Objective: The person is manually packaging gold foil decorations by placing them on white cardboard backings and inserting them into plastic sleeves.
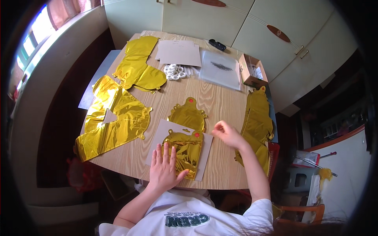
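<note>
My left hand [162, 168] lies flat with its fingers spread, pressing on a folded gold foil balloon [193, 147]. That balloon rests on a pale card [207, 147] with a hanging slot near its top, close to the table's front edge. A red dot marks the folded foil's upper right corner. Just right of the card, my right hand [229, 135] is held with its fingers curled together in a pinch; whatever may be in them is too small to see. Another gold foil balloon [188, 114] with a red dot sticks out beyond the card's far edge, partly covered by it.
Large flat gold foil balloons lie at the left [132, 122], far left [139, 65] and right edge [258, 122] of the wooden table. Farther back are white ribbon rolls [173, 72], pale cards [181, 53], clear plastic bags [220, 72], an open box [254, 72] and a black object [217, 45].
</note>
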Action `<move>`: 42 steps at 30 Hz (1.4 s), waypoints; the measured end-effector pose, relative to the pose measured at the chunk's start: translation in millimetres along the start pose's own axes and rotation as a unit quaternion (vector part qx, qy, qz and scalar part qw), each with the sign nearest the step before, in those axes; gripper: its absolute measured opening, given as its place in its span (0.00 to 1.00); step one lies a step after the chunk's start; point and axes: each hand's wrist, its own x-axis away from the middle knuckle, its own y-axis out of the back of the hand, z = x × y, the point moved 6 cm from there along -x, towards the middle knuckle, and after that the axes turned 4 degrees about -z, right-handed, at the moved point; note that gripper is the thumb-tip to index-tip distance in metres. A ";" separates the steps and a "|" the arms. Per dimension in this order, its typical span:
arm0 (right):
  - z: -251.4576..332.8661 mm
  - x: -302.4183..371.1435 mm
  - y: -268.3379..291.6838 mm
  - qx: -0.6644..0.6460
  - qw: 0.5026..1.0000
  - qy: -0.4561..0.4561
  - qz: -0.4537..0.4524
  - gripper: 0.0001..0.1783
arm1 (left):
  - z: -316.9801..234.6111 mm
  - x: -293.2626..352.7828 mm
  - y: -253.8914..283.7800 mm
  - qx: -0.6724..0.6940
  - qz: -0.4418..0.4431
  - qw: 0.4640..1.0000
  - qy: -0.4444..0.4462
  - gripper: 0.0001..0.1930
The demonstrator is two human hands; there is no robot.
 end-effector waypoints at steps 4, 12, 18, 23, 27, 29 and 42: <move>14.6 0.7 -20.4 0.007 0.996 -0.053 0.077 0.17 | 0.3 -0.4 1.2 0.001 0.002 1.000 0.002 0.49; 18.9 -1.7 8.9 0.051 0.998 0.036 -0.023 0.11 | -0.7 -1.2 1.4 0.004 0.009 1.000 -0.001 0.49; -44.2 7.4 124.2 -0.069 0.984 -0.067 -0.150 0.08 | -1.3 -0.9 2.5 0.000 0.018 1.000 0.004 0.49; -87.5 26.9 150.0 0.125 0.956 -0.105 -0.245 0.09 | -1.7 -2.0 -0.2 -0.005 0.016 1.000 0.002 0.49; -101.5 35.2 127.6 0.315 0.909 -0.061 -0.267 0.11 | -3.1 -3.4 0.6 -0.010 0.025 1.000 0.000 0.49; -78.2 39.6 104.3 0.394 0.871 -0.011 -0.293 0.11 | -2.8 -2.3 1.4 -0.012 0.025 1.000 0.003 0.49; 22.7 34.5 -56.5 -0.170 0.980 -0.088 0.055 0.26 | -3.2 -1.6 3.1 -0.011 0.024 1.000 0.002 0.48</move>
